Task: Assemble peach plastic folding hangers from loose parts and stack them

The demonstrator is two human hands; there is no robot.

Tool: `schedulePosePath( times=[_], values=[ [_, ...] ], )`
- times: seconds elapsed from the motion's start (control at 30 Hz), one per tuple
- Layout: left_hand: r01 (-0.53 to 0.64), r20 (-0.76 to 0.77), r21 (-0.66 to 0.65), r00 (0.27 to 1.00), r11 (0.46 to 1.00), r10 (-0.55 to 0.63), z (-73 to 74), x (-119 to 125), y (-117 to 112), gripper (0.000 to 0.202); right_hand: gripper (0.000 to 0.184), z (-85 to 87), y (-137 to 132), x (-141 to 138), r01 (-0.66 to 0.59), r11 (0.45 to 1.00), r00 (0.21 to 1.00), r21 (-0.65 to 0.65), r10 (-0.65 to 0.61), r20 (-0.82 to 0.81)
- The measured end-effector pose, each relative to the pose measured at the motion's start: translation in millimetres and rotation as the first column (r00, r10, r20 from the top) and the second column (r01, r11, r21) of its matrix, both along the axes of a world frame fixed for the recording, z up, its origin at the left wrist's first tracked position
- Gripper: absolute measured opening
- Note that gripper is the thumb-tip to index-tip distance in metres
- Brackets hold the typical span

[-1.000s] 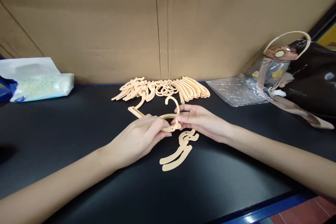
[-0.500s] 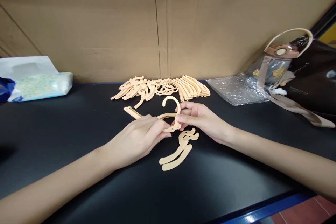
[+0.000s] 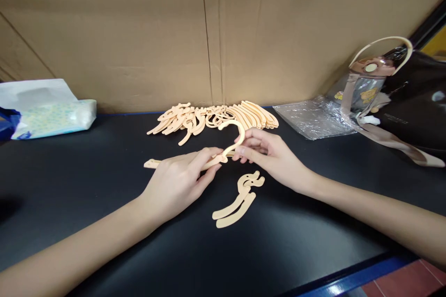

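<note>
Between my hands, above the black table, is a cream plastic clothes hanger (image 3: 240, 135) with its curved hook upright. My left hand (image 3: 183, 174) is closed around one arm of it, whose end sticks out to the left past my knuckles. With thumb and fingers, my right hand (image 3: 265, 153) pinches the hanger near the lower part of the hook. Fingers partly hide the joint at the hook's base. Just in front lie loose cream hanger pieces (image 3: 236, 211), curved and flat on the table.
Behind my hands, heaps of hanger parts (image 3: 176, 118) and a row of hanger arms (image 3: 256, 115) lie by the cardboard wall (image 3: 139, 32). A tissue pack (image 3: 55, 118) is at left. At right are a clear plastic bag (image 3: 310, 118), a strapped bottle (image 3: 369, 86) and a dark bag (image 3: 414, 111).
The hanger has been turned and shifted slightly left, so its hook leans to the right and its arm end points flatter to the left. Both hands still hold it.
</note>
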State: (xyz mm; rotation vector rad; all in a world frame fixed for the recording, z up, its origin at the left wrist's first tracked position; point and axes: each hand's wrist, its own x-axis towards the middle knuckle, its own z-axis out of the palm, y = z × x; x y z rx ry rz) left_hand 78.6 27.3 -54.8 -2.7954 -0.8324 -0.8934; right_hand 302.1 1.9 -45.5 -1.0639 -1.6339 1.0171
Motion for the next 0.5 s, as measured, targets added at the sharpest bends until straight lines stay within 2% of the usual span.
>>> schedulePosePath(
  times=[0.1,0.17,0.23,0.33,0.43,0.5],
  values=[
    [-0.159,0.019,-0.061,0.987,0.985,0.160,0.7,-1,0,0.020,0.024,6.8,4,13,0.086,0.977,0.979,0.197,-0.119,0.163],
    [-0.274,0.029,-0.150,0.959,0.950,0.282,1.7,-2,2,0.021,0.036,10.6,8,22,0.095,0.942,0.946,0.322,-0.186,0.265],
    [-0.350,0.041,-0.247,0.928,0.904,0.370,2.5,-2,4,0.022,0.033,14.0,11,30,0.095,0.913,0.897,0.398,-0.251,0.363],
    [-0.379,0.046,-0.382,0.903,0.843,0.427,2.4,-3,9,0.026,0.014,19.4,12,39,0.050,0.899,0.759,0.435,-0.318,0.568],
    [-0.369,0.050,-0.491,0.892,0.789,0.448,1.3,-4,12,0.031,0.008,23.6,12,42,-0.105,0.921,0.604,0.374,-0.239,0.760],
    [-0.355,0.056,-0.542,0.889,0.762,0.454,1.4,-4,13,0.034,0.005,23.1,12,40,-0.185,0.927,0.564,0.327,-0.172,0.808]
  ],
)
